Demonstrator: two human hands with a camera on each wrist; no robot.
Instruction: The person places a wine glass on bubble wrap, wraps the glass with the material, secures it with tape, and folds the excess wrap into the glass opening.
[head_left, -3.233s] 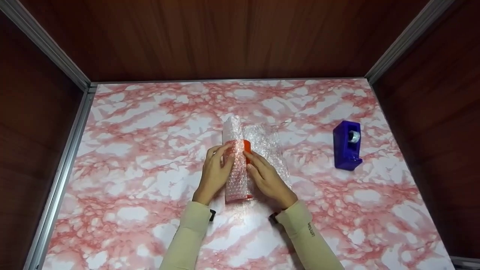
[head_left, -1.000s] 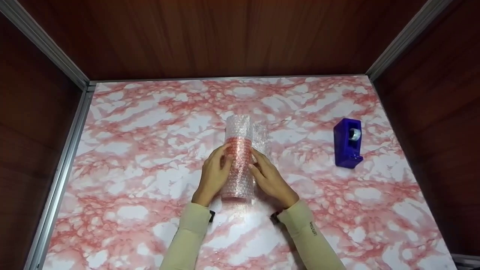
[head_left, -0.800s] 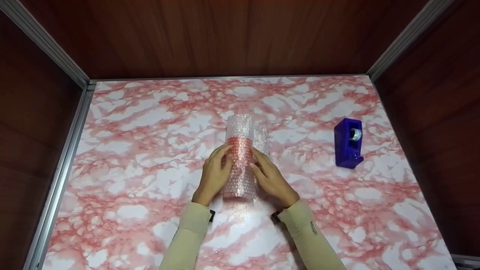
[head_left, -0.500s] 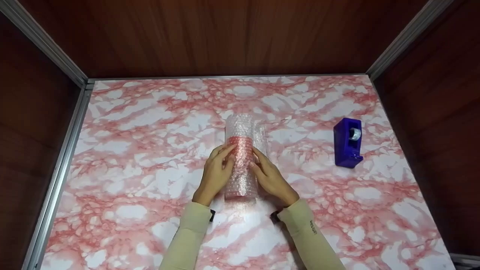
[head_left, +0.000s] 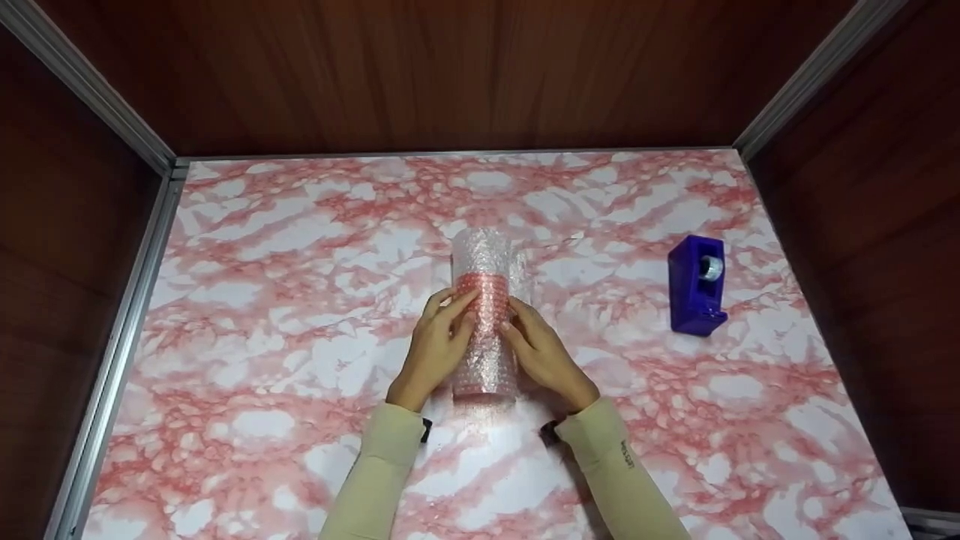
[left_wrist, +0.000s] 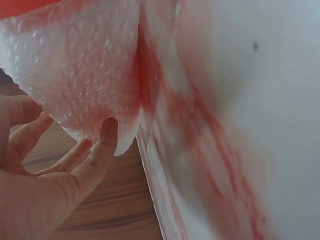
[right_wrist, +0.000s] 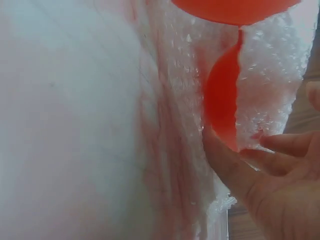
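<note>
A roll of bubble wrap (head_left: 484, 360) lies lengthwise in front of me, wound round an orange cylindrical object (left_wrist: 40, 6) whose kind is hidden. In the right wrist view, bare orange shows beside the wrap's edge. The wrap extends past the object's far end. My left hand (head_left: 435, 352) rests along the left side, fingertips and thumb touching the wrap, the fingers loosely extended. On the opposite side my right hand (head_left: 547, 356) presses its fingertips against the wrap, thumb near the top. A narrow strip of flat bubble wrap (head_left: 520, 271) sticks out on the right.
A blue tape dispenser (head_left: 694, 289) with a roll of clear tape (head_left: 711, 268) stands to the right on the red-and-white marbled tabletop (head_left: 300, 225). Dark wood panels (head_left: 450, 75) with metal edging enclose the back and both sides.
The roll has turned and shifted slightly right between my hands. The orange strip bare on top earlier is covered with wrap, and the flat sheet on the right has become much narrower.
</note>
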